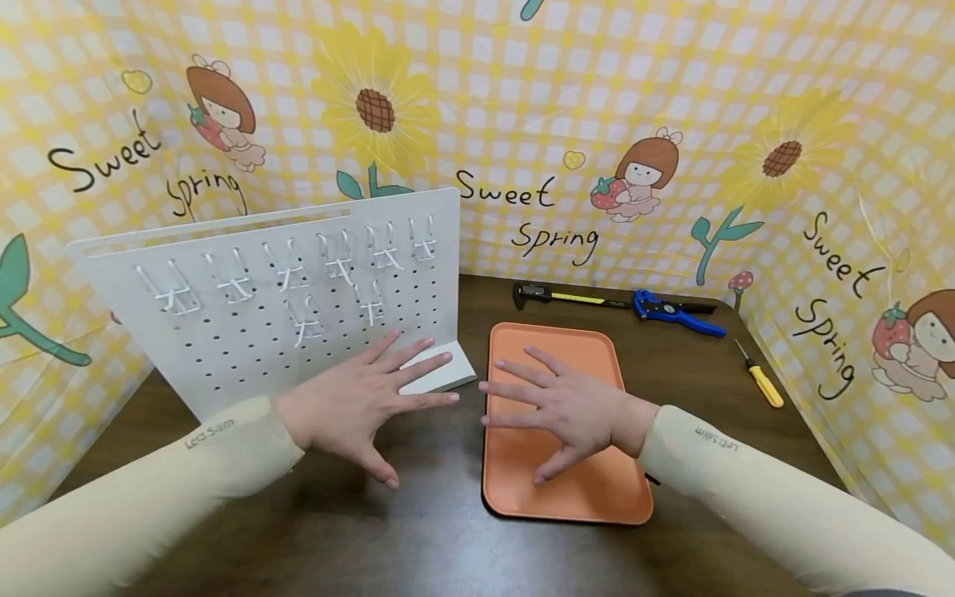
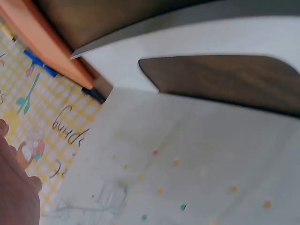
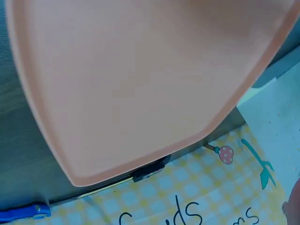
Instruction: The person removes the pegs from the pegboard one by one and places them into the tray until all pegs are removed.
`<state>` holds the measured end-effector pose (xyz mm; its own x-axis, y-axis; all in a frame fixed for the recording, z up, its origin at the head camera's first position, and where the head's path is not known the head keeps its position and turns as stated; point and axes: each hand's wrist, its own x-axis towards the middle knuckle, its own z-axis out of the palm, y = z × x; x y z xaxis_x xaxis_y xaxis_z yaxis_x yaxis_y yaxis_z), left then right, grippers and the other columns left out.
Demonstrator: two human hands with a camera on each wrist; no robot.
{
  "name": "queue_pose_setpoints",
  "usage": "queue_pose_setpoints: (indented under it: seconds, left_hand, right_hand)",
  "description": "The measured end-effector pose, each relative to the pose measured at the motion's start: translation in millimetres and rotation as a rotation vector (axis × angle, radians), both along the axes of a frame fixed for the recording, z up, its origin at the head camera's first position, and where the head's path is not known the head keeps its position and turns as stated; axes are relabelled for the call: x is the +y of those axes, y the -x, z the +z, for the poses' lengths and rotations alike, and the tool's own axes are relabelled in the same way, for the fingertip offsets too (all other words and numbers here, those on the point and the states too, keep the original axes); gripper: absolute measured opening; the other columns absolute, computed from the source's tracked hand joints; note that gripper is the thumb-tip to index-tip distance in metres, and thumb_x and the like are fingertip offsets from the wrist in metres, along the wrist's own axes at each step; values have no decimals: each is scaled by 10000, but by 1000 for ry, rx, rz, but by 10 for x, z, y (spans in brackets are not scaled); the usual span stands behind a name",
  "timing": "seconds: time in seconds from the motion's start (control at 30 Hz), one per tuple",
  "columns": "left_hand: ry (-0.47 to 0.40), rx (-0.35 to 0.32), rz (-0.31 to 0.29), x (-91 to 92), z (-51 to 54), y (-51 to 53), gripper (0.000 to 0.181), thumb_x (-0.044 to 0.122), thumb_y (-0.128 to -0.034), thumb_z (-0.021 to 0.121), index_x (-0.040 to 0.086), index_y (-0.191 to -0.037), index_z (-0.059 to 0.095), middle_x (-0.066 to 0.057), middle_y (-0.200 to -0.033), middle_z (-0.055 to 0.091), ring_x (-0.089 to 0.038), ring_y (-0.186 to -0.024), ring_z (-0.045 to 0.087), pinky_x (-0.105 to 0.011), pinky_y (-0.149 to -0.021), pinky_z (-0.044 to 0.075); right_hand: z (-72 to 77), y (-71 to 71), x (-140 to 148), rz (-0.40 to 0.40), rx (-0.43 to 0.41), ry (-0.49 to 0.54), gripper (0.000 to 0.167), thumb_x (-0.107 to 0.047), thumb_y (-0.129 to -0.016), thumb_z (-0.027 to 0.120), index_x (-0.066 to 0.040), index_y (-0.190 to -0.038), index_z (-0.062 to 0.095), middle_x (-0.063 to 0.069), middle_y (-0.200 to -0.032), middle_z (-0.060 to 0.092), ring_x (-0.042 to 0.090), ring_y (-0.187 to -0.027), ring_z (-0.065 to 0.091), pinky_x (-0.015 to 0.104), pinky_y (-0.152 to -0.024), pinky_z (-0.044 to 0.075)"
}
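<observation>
In the head view my left hand (image 1: 358,402) is spread palm down in front of a white pegboard (image 1: 246,340), holding nothing. Several wire hooks (image 1: 291,269) hang on that board in two rows. Its white foot (image 1: 440,369) shows just past my left fingers. My right hand (image 1: 570,406) hovers with fingers fanned over an orange tray (image 1: 559,497), also holding nothing. The tray's inside fills most of the right wrist view. Only parts of the hands show at the edges of the wrist views.
Behind the tray lie a black digital caliper (image 1: 552,294) and blue-handled wire strippers (image 1: 675,313). A yellow-handled screwdriver (image 1: 763,381) is near the table's right edge. Yellow checked cloth (image 1: 507,124) surrounds the brown table (image 1: 418,539) at the back and sides.
</observation>
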<state>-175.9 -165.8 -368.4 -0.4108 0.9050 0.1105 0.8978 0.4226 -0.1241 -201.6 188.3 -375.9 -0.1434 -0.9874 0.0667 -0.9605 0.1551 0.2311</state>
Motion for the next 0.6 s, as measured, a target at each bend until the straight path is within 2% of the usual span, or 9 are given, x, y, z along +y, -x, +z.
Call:
queue_pose_setpoints:
  seconds: [0.17,0.3,0.43,0.6]
  left_hand:
    - [-45,28,-23,-14,179,-84,1141,935,-688,613,290,-1601,387,-127,-1706,171,-390,-1563,63,-662,-1205,78]
    - [-88,71,-17,-60,399,-128,1141,966,-711,530,265,-1601,389,-141,-1702,174,-379,-1565,67,-626,-1220,67]
    - [-125,117,2,-156,590,-127,1134,958,-726,526,233,-1591,409,-150,-1702,171,-374,-1567,64,-614,-1223,83]
    - [-198,130,43,-320,818,-149,1115,884,-727,649,218,-1587,403,-143,-1700,180,-394,-1554,121,-593,-1230,119]
  right_hand:
    - [78,82,-69,3,-65,132,870,-752,-890,616,-191,-1541,479,160,-1631,342,398,-1524,223,637,-1180,242]
    - [207,138,-142,-23,-112,213,820,-741,-954,511,-150,-1522,495,194,-1615,356,397,-1514,256,638,-1162,274]
    - [357,214,-233,-106,-174,277,850,-761,-976,392,-118,-1524,486,191,-1625,343,371,-1522,260,603,-1179,275]
    - [546,334,-350,-222,-303,375,897,-778,-959,405,-99,-1544,456,166,-1615,370,328,-1500,320,528,-1192,300]
